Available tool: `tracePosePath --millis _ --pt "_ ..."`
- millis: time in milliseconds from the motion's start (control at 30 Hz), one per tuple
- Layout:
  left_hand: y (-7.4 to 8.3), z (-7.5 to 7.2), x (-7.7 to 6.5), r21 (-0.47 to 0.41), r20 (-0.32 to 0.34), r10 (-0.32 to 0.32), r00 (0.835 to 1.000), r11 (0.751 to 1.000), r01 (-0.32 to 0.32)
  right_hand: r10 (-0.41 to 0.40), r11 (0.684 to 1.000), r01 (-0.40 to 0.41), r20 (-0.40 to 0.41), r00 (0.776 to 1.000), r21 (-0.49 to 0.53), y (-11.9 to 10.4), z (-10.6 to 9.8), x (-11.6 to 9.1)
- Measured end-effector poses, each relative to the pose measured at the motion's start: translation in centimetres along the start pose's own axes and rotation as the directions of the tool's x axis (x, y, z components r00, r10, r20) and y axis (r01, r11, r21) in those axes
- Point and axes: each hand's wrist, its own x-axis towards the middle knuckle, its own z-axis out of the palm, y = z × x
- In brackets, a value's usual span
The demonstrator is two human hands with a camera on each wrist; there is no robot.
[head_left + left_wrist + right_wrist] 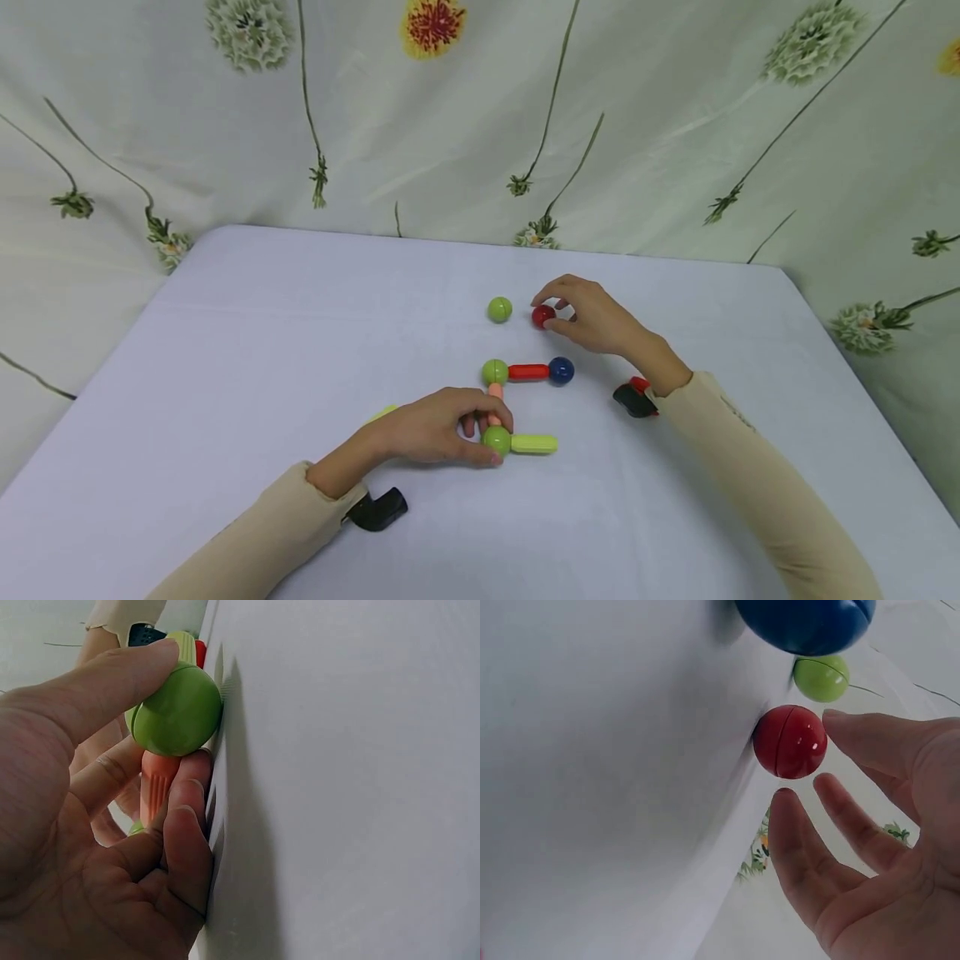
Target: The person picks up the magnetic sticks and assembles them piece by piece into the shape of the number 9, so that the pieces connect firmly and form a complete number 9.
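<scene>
My left hand (442, 425) holds a green ball (497, 440), its thumb on one side and curled fingers on the other. That ball joins a yellow-green rod (534, 443) and an orange rod (157, 784). The orange rod leads to a second green ball (495, 372), from which a red rod (528, 372) runs to a blue ball (561, 371). Farther back, my right hand (592, 317) reaches around a loose red ball (790, 741). Its thumb tip is right at the ball, and the other fingers stand spread and apart from it in the right wrist view.
A separate green ball (499, 309) lies left of the red one. Another yellow-green piece (384, 413) shows partly behind the left wrist. The white-covered table (300, 292) ends at a flowered curtain (450, 125). Black wrist devices (379, 509) sit under both wrists.
</scene>
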Motion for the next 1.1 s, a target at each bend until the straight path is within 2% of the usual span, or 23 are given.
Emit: tracePosePath --millis 233,533,767,967,1100 --pt "0.0 0.0 0.1 0.000 -0.003 0.012 1.000 1.000 -0.012 0.074 0.990 -0.081 0.060 0.995 0.111 0.1 0.2 0.1" --pt "-0.2 0.0 0.0 0.002 -0.006 0.012 1.000 1.000 -0.012 0.091 0.987 -0.100 0.080 0.993 0.125 0.4 0.6 0.0" --pt "-0.2 0.0 -0.1 0.005 -0.002 0.007 1.000 1.000 -0.007 0.042 0.990 -0.047 0.045 0.998 0.135 0.3 0.4 -1.5" --pt "-0.1 0.0 0.0 -0.002 -0.001 0.007 1.000 1.000 -0.007 -0.028 0.986 0.029 -0.008 1.000 0.161 0.1 -0.1 -3.9" --pt "-0.2 0.0 0.0 -0.006 -0.006 0.013 1.000 1.000 -0.013 -0.051 0.981 0.051 -0.002 0.999 0.186 -0.1 -0.3 -5.6"
